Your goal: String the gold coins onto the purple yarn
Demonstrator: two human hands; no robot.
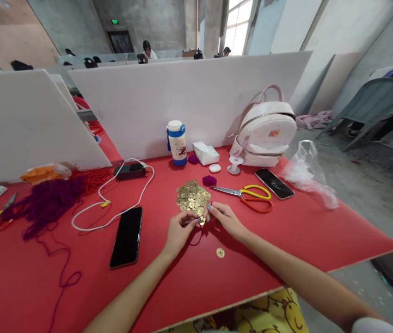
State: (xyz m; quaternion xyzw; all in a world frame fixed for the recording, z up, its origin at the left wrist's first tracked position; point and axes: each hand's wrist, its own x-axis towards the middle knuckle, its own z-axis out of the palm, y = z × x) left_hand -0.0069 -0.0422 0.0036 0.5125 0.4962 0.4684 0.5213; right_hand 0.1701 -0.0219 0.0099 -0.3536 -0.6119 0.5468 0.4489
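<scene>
Forearms [303, 277]: nearest the camera, reaching in over the near edge of the table [168, 291], converging mid-board.
Left hand [181, 231]: fingertips pinched on the cord [200, 237], just on the near side of the coin pile [191, 194].
Right hand [227, 219]: fingertips pinched on the cord too, slightly farther out than the left's.
Gap: small; close together, not clasped. Can't tell whether a coin is caught between.
Cord: no straight axis; short bridge between both pinches, slack loop bowing toward the body below the left fingertips.
Coin pile: just beyond both hands, roughly round, no long axis.
Loose coin [220, 252]: flat, well apart from the pile, bodyward of the right hand; right looks nearer.
Scissors [241, 192]: right of the pile, roughly crosswise, tips aimed left.
Purple ball [209, 181]: just beyond the scissor tips.
Phone [126, 238]: left of the left hand, long axis running away from the body.
Yarn [47, 199]: farther left, tangled heap.
</scene>
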